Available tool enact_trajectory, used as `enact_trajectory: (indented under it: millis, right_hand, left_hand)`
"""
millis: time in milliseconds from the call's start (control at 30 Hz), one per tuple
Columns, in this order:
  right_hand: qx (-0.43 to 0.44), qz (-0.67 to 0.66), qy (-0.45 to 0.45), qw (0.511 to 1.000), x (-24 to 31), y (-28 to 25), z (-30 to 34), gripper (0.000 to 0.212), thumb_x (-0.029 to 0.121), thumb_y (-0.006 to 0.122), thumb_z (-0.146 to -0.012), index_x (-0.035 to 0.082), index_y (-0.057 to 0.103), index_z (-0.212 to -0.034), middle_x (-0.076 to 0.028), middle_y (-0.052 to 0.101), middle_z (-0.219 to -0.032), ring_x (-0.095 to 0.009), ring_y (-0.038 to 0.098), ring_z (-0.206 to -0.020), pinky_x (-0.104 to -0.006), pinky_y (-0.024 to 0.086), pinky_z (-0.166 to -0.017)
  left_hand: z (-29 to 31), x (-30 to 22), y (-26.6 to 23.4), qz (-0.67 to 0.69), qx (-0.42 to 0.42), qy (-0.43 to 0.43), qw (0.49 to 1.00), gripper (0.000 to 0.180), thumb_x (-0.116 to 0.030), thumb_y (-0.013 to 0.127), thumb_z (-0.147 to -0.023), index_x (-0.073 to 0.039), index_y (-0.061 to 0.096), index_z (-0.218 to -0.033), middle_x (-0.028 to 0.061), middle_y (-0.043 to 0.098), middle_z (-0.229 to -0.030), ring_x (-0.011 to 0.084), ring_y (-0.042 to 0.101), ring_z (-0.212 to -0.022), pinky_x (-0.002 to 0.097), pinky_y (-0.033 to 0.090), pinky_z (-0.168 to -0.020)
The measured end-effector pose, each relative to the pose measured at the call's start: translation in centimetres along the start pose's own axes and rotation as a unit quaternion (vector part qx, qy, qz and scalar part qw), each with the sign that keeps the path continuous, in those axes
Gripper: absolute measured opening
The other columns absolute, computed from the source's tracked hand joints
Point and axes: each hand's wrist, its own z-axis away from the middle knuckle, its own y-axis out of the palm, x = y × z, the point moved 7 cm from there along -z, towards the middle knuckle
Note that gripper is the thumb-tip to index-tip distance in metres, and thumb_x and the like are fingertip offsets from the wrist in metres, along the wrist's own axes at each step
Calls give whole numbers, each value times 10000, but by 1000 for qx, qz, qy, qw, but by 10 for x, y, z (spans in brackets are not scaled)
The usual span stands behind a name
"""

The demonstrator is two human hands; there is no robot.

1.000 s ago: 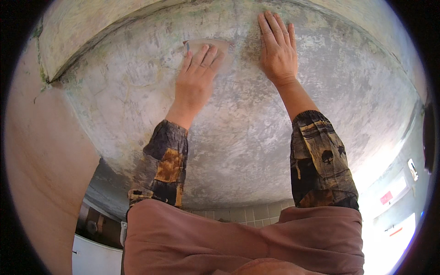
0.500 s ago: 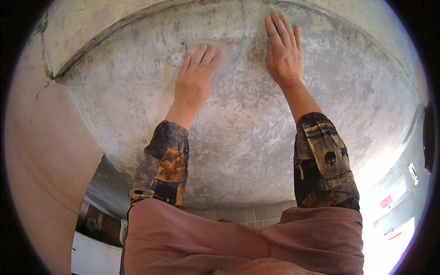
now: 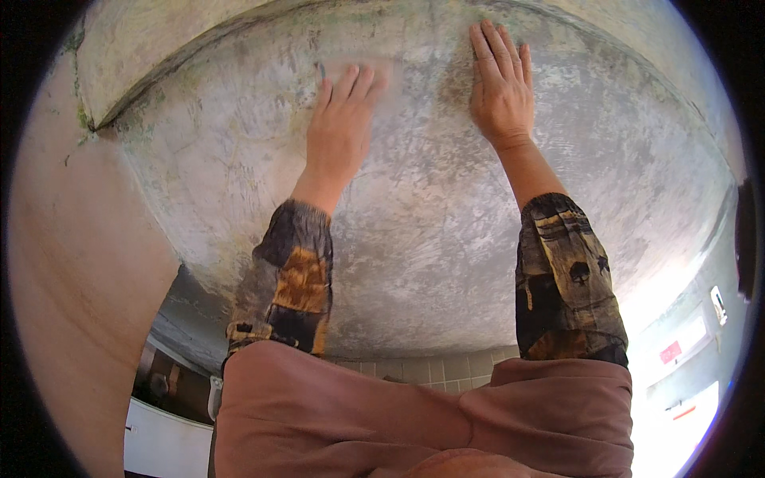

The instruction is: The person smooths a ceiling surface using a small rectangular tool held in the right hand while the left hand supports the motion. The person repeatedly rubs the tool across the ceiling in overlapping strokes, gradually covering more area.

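My left hand (image 3: 340, 127) is pressed flat over a thin, pale sheet (image 3: 388, 65), keeping it against a mottled grey-white plastered surface (image 3: 422, 239). The sheet is smeared by motion; a small dark bluish mark shows at its left edge. I cannot make out its exact kind, and the thumb on that hand is hidden. To the right, my right hand (image 3: 504, 92) lies open with its palm on the same surface, fingers stretched toward the far edge. It holds nothing. Both forearms wear dark patterned sleeves (image 3: 567, 279).
A raised, curved ledge (image 3: 183, 48) runs along the far side, with greenish stains at its left corner. A smooth pinkish wall (image 3: 80, 263) stands at left. Lower left is a white cabinet (image 3: 167, 442); small tiles (image 3: 422, 373) show below the surface. Bright light comes in at lower right.
My left hand and the sheet have shifted slightly up and to the right, blurring the sheet. My right hand sits a little further right, still flat.
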Motion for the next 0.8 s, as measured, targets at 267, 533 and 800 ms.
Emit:
enact_trajectory:
  millis: [267,533,800]
  right_hand:
    - [7,8,6,1000,-1,0,0,437,134,399,-1017,165,458,-1448,-37,446,-1498,-221,355,-1422,-462,217,-1200]
    - [22,2,7,1000,-2,3,0,486,100,456,-967,137,430,-1451,-49,411,-1510,-229,331,-1428,-485,200,-1205]
    - [70,-16,-33,997,77,30,-21,551,121,510,-898,105,436,-1444,-77,397,-1515,-255,321,-1430,-549,171,-1195]
  left_hand:
    - [-31,33,-10,60,-124,-1,990,479,-19,542,-886,-129,558,-1352,81,542,-1398,274,443,-1346,461,317,-1153]
    - [19,13,3,-35,47,-12,998,464,-20,523,-888,-112,558,-1341,71,554,-1378,270,451,-1334,466,304,-1156]
    - [-3,41,-11,26,-65,15,997,450,-38,547,-859,-103,588,-1303,71,568,-1358,260,468,-1322,473,350,-1119]
